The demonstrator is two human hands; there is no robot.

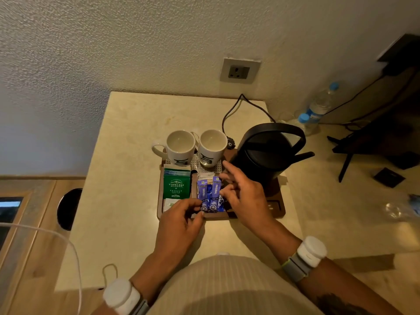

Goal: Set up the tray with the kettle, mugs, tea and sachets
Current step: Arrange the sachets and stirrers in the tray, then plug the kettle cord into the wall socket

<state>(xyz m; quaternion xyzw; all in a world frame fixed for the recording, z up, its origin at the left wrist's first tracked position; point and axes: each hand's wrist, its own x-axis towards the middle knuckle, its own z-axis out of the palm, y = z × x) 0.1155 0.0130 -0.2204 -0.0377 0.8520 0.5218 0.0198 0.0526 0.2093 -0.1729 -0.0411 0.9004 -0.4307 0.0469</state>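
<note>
A brown wooden tray [278, 206] lies on a pale stone counter. Two white mugs [180, 146] [212, 147] stand upright at its back, and a black kettle [264, 155] stands on its right side. Green tea packets [176, 185] fill the left compartment. Blue sachets [208, 194] lie in the middle compartment, with white sachets [205, 176] behind them. My left hand [181, 220] pinches the near end of a blue sachet. My right hand [241, 194] hovers over the sachets with fingers spread, and its fingertips touch their right side.
The kettle's black cord [229, 112] runs over the counter below a wall socket [239, 71]. Two water bottles [318, 108] stand at the right beside a dark stand. A round hole [69, 208] opens in the wooden top at the left. A white cable [68, 246] crosses the lower left.
</note>
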